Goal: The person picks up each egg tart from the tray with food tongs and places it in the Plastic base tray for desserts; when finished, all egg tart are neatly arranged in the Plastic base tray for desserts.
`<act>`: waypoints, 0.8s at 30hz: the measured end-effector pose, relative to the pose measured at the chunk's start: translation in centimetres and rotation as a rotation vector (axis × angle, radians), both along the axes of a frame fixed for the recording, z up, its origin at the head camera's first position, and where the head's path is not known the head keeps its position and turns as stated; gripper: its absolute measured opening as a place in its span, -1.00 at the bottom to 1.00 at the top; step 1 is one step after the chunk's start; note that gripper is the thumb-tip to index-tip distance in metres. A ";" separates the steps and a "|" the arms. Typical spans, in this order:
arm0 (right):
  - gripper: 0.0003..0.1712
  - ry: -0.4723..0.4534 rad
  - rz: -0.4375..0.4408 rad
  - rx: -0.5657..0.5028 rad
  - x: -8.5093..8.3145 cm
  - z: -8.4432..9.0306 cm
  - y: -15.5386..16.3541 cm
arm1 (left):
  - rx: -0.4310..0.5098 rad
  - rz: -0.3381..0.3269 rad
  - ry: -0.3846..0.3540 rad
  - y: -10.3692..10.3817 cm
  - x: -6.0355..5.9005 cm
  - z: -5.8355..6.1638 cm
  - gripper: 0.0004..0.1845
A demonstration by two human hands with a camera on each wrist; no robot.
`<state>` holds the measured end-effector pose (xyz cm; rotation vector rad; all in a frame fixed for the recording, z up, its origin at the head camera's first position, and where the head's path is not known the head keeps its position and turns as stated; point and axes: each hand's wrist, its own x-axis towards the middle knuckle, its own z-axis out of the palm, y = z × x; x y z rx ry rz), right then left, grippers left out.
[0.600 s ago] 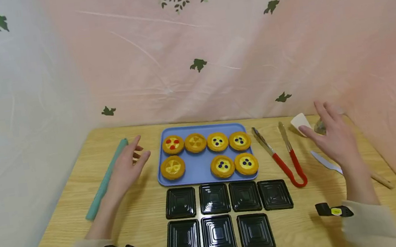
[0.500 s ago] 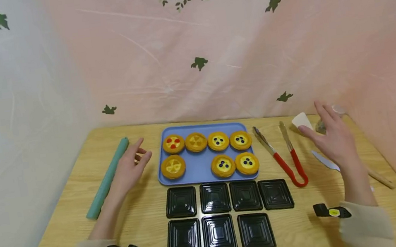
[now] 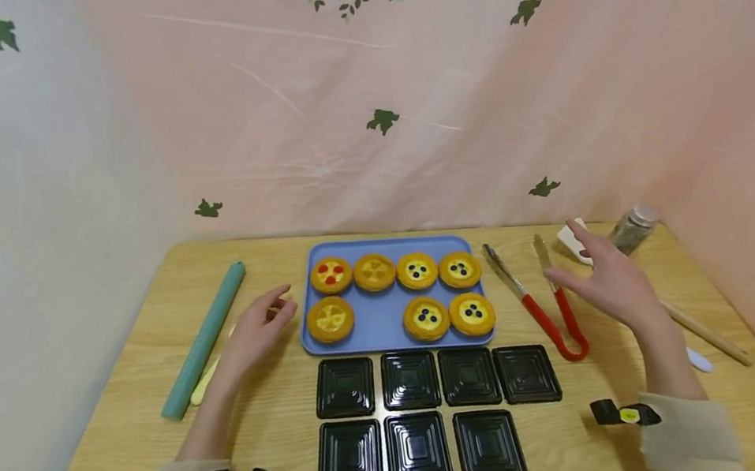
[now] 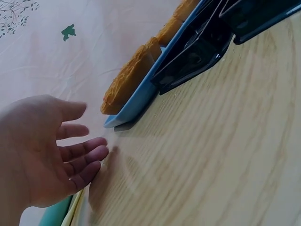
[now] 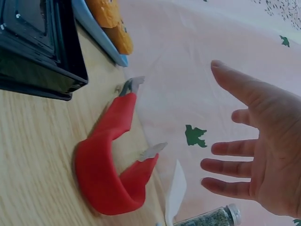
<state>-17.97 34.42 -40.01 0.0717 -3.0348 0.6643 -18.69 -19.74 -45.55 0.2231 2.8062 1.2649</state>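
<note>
My left hand (image 3: 257, 332) hovers left of a blue tray (image 3: 381, 326), its fingers loosely bent and holding nothing. Several tarts sit on that tray, among them a red-topped tart (image 3: 331, 275) and a blueberry-topped tart (image 3: 424, 318). Fingers spread, my right hand (image 3: 609, 281) is raised above the table, right of red-handled tongs (image 3: 568, 322), and touches nothing. Beyond its fingertips show a white spatula head (image 3: 570, 243) and a clear jar (image 3: 634, 229) with dark contents. The right wrist view shows the same open palm (image 5: 277, 155) apart from the tongs.
Several black square trays (image 3: 416, 449) stand in two rows before the blue tray. A teal rod (image 3: 204, 342) and a pale yellow utensil (image 3: 205, 381) lie at left. On the right are a wooden handle (image 3: 709, 335) and a pale handle end (image 3: 699, 360). Cloth (image 3: 305, 118) hangs behind.
My right hand has moved left and nearer to me, uncovering the jar. My left hand has come slightly nearer and to the right, exposing the yellow utensil. The tarts and trays stay put.
</note>
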 end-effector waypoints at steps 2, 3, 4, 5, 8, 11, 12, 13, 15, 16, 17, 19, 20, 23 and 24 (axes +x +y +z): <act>0.21 -0.030 0.012 0.011 0.0 -0.1 0.0 | -0.001 -0.018 0.004 0.2 -0.1 -0.1 -0.44; 0.22 -0.042 0.016 0.016 0.0 -0.1 -0.1 | -0.003 -0.026 0.009 0.3 -0.1 -0.1 -0.45; 0.23 -0.056 0.020 0.017 0.0 -0.1 -0.1 | -0.007 -0.031 0.015 0.4 -0.1 -0.1 -0.46; 0.23 -0.070 0.024 0.019 0.0 -0.1 -0.1 | -0.009 -0.032 0.023 0.4 -0.2 -0.2 -0.47; 0.25 -0.106 0.036 0.026 0.0 -0.3 -0.3 | -0.021 -0.039 0.043 0.4 -0.1 -0.3 -0.51; 0.26 -0.136 0.057 0.042 0.0 -0.4 -0.4 | -0.025 -0.057 0.039 0.2 0.0 -0.5 -0.52; 0.27 -0.145 0.064 0.050 0.0 -0.5 -0.4 | -0.026 -0.064 0.035 0.1 0.1 -0.6 -0.52; 0.28 -0.150 0.072 0.059 0.0 -0.6 -0.4 | -0.028 -0.074 0.033 0.1 0.1 -0.7 -0.52; 0.30 -0.158 0.089 0.074 0.0 -0.7 -0.4 | -0.034 -0.091 0.027 0.0 0.2 -0.8 -0.52; 0.31 -0.163 0.097 0.080 -0.1 -0.7 -0.4 | -0.038 -0.096 0.024 0.0 0.2 -0.8 -0.52; 0.32 -0.166 0.105 0.088 -0.1 -0.8 -0.4 | -0.038 -0.105 0.025 0.0 0.2 -0.8 -0.52; 0.33 -0.183 0.114 0.096 -0.1 -0.9 -0.4 | -0.037 -0.120 0.024 -0.1 0.2 -0.9 -0.51; 0.33 -0.192 0.118 0.099 -0.1 -1.0 -0.4 | -0.036 -0.126 0.022 -0.1 0.1 -1.0 -0.50; 0.34 -0.221 0.124 0.111 -0.1 -1.0 -0.5 | -0.036 -0.142 0.019 -0.2 0.0 -1.0 -0.49; 0.34 -0.228 0.126 0.110 -0.1 -1.0 -0.5 | -0.038 -0.146 0.017 -0.2 0.0 -1.0 -0.48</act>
